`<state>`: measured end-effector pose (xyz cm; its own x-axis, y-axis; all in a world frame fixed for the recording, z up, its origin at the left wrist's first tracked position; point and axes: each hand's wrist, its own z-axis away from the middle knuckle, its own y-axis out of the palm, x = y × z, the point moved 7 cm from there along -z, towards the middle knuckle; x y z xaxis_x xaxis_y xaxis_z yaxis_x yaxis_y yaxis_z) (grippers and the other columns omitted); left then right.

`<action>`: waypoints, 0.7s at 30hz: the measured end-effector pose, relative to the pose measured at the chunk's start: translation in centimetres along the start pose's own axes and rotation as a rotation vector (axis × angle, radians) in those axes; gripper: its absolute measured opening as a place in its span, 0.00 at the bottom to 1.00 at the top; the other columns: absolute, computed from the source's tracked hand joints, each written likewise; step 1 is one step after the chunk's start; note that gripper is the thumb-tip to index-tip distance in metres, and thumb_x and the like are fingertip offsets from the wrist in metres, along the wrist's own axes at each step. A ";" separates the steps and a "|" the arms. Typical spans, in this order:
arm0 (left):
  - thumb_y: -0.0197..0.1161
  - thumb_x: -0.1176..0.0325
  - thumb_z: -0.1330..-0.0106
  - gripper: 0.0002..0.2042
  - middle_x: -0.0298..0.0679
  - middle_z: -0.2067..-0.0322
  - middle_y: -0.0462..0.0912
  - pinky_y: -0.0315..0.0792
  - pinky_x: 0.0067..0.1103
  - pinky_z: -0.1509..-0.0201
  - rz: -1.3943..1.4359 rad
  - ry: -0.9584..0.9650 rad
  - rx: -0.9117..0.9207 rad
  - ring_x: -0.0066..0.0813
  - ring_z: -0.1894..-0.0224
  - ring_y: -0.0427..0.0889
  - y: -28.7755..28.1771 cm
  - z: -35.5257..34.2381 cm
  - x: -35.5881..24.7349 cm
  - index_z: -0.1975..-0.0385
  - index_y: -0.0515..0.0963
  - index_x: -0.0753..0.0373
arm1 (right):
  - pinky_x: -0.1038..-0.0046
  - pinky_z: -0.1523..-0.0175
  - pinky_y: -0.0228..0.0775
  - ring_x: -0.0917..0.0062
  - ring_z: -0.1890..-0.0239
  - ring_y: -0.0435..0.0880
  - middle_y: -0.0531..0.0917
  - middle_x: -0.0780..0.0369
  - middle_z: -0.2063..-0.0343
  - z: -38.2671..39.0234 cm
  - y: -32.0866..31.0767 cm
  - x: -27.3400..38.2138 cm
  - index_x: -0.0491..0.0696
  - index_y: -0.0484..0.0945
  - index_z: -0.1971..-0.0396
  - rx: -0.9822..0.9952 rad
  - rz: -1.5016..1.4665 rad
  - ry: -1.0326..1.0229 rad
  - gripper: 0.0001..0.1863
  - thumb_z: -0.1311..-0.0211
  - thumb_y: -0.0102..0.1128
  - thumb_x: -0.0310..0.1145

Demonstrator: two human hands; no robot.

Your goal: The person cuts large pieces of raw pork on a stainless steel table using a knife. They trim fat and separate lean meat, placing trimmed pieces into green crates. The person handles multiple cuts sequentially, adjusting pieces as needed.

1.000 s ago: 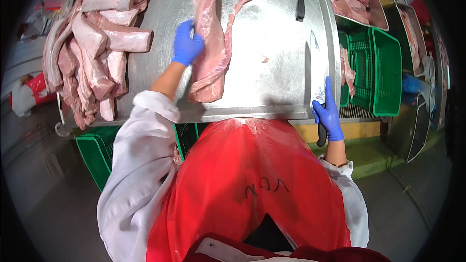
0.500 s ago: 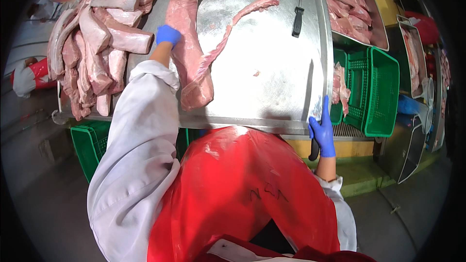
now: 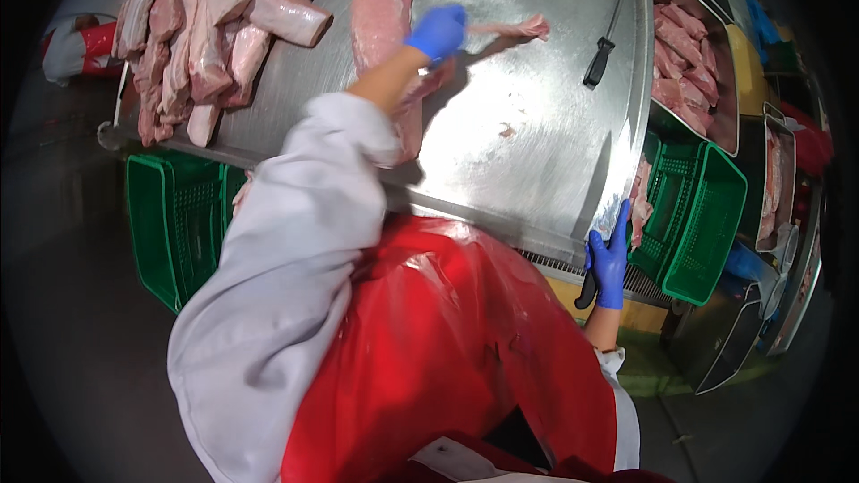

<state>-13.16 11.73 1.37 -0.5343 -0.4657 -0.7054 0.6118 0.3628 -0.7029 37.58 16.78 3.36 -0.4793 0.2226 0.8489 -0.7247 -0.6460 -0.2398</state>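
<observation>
My left hand (image 3: 438,33), in a blue glove, is closed around a thin meat strip (image 3: 523,29), lifted over the steel table. One end of the strip reaches out to the right; another part hangs below my fist. Under it lies a long slab of pale pink meat (image 3: 383,13), partly covered by my hand and sleeve. At the table's near right edge, my blue-gloved right hand (image 3: 609,264) grips a knife by its black handle (image 3: 587,290), which shows below the palm. The knife's dark blade (image 3: 598,181) points away from me over the table.
A meat pile (image 3: 210,31) covers the table's left end. A black-handled sharpening rod (image 3: 601,61) rests on the steel table (image 3: 510,174) at right. Green crates (image 3: 707,224) and a metal tray (image 3: 723,130) of meat stand beyond the right edge; another green crate (image 3: 157,228) is lower left.
My left hand has moved right from the slab's left side and taken hold of the strip, pulling it up. My right hand keeps its grip on the knife. The view has shifted.
</observation>
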 end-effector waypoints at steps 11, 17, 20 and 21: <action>0.61 0.65 0.39 0.14 0.45 0.67 0.80 0.73 0.31 0.61 -0.415 -0.599 -0.392 0.38 0.69 0.78 -24.0 27.4 32.1 0.58 0.77 0.67 | 0.80 0.79 0.61 0.86 0.84 0.66 0.73 0.68 0.81 -3.6 6.2 3.1 0.63 0.42 0.24 0.197 0.118 -0.110 0.47 0.39 0.53 0.20; 0.64 0.66 0.48 0.30 0.57 0.56 0.80 0.73 0.39 0.45 -0.270 0.214 -0.020 0.56 0.50 0.78 -9.3 23.1 9.7 0.41 0.68 0.60 | 0.81 0.78 0.63 0.86 0.83 0.67 0.70 0.70 0.81 -5.6 14.0 7.6 0.61 0.41 0.24 0.306 0.336 -0.147 0.46 0.38 0.55 0.25; 0.62 0.69 0.47 0.23 0.58 0.60 0.80 0.74 0.41 0.50 -0.231 -0.101 0.278 0.59 0.54 0.79 -6.6 23.0 12.4 0.49 0.70 0.61 | 0.69 0.67 0.75 0.73 0.77 0.80 0.82 0.54 0.73 -7.3 21.2 8.8 0.63 0.41 0.24 0.459 0.453 -0.287 0.46 0.38 0.56 0.31; 0.62 0.68 0.46 0.21 0.58 0.62 0.80 0.74 0.41 0.53 -0.237 -0.090 0.221 0.59 0.57 0.80 -7.3 23.1 12.3 0.51 0.70 0.61 | 0.66 0.63 0.77 0.67 0.72 0.85 0.85 0.49 0.67 -7.4 24.4 9.4 0.62 0.41 0.24 0.516 0.450 -0.338 0.46 0.38 0.56 0.32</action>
<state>-10.76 -15.26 -0.07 -0.6287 -0.5895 -0.5072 0.5940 0.0569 -0.8024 11.72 8.48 2.03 -0.4355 -0.3247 0.8396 -0.1323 -0.8995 -0.4164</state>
